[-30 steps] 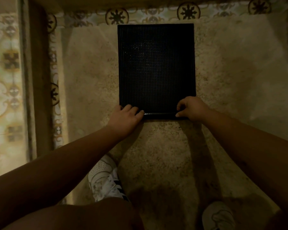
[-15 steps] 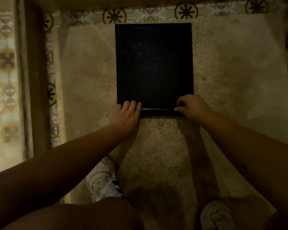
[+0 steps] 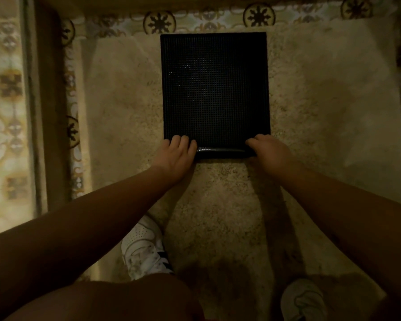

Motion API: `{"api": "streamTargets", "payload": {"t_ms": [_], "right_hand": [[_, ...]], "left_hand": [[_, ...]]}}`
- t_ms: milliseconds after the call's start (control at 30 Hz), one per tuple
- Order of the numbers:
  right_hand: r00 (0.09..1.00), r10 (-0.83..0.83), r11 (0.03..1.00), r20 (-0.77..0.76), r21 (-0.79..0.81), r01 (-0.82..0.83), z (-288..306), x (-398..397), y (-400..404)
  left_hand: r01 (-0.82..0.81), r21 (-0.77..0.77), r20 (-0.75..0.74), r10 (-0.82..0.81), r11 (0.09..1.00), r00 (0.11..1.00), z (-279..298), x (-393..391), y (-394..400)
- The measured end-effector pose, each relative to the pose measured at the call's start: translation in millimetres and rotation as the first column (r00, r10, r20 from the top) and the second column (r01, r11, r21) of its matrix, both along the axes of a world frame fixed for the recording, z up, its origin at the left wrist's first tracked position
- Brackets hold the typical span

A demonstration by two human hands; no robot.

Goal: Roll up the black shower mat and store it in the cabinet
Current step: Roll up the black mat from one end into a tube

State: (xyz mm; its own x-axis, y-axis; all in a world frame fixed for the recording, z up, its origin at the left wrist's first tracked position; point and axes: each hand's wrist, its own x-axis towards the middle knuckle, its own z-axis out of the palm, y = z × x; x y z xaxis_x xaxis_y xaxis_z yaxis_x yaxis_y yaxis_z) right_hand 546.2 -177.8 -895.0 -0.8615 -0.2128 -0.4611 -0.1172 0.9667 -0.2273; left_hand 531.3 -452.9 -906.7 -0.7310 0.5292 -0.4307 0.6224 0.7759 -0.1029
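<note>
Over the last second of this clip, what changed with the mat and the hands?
Both hands, left hand and right hand, pushed the rolled near edge of the black shower mat slightly further away, so the roll grew a little and the flat part shortened. The far edge stayed flat on the beige rug; the grip is unchanged.

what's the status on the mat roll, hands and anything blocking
Left hand and right hand pressed on near corners of black shower mat. Near edge curled into a thin roll, rest flat on beige rug. Nothing blocking the roll path.
</note>
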Motion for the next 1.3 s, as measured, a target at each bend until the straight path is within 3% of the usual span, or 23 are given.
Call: {"api": "streamTargets", "payload": {"t_ms": [200, 367, 500, 733, 867, 933, 1033, 1133, 1300], "right_hand": [[0.982, -0.004, 0.999, 0.191, -0.036, 0.011, 3, -31, 10], [0.951, -0.111, 0.988, 0.29, -0.069, 0.137, 3, -43, 13], [0.915, -0.041, 0.993, 0.402, -0.081, 0.08, 4, -52, 12], [0.824, -0.07, 0.959, 0.563, -0.19, 0.211, 3, -54, 14], [0.835, -0.155, 0.911, 0.528, -0.251, 0.328, -1, -44, 22], [0.879, -0.182, 0.908, 0.44, -0.269, 0.322, -7, -34, 24], [0.938, -0.261, 0.932, 0.229, -0.194, 0.307, -14, -17, 25], [0.932, -0.318, 0.933, 0.175, -0.117, 0.34, -15, -16, 23], [0.93, -0.356, 0.933, 0.096, -0.026, 0.36, -17, -13, 15]], "left_hand": [[-0.02, 0.09, 0.066, 0.014, 0.996, 0.998, 4, -22, -1], [-0.115, 0.249, 0.118, 0.087, 0.962, 0.989, 8, -28, -8], [-0.15, 0.295, 0.165, 0.105, 0.944, 0.981, 11, -28, -16], [-0.352, 0.372, 0.391, 0.2, 0.859, 0.899, 14, -33, -21], [-0.41, 0.358, 0.472, 0.216, 0.839, 0.855, 13, -44, -21], [-0.437, 0.351, 0.491, 0.235, 0.828, 0.839, 11, -46, -21], [-0.524, 0.373, 0.525, 0.291, 0.766, 0.799, 6, -45, -23], [-0.601, 0.396, 0.56, 0.337, 0.694, 0.757, 4, -42, -23], [-0.519, 0.473, 0.436, 0.322, 0.712, 0.84, -2, -31, -22]]}}
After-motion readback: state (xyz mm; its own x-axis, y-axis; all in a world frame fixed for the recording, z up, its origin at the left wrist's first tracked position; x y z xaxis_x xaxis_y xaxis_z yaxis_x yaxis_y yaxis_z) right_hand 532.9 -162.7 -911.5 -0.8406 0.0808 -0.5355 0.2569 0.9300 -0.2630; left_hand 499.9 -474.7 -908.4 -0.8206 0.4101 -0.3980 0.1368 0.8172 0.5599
